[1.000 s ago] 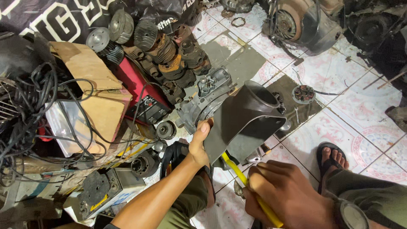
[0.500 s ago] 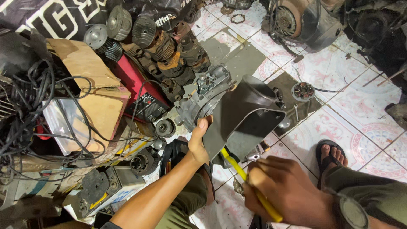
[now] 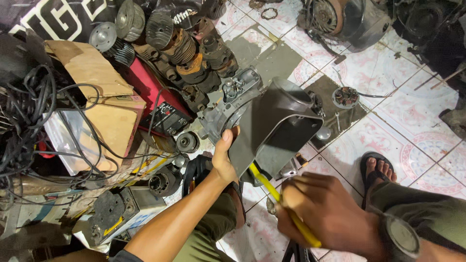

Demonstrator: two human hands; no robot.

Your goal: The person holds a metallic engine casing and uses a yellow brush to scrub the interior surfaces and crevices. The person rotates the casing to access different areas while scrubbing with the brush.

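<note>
Rusty finned cylinders (image 3: pixel 187 46) crowd behind grey cover (image 3: pixel 274 128).

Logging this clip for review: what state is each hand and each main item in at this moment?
Left hand: gripping the edge of the grey cover.
Right hand: closed around the yellow tool.
Grey cover: tilted, lifted over the engine casing.
Yellow tool: tip hidden under the cover.
Cylinders: piled, rusty.
Cardboard box: flaps open.
Black cables: tangled.
</note>
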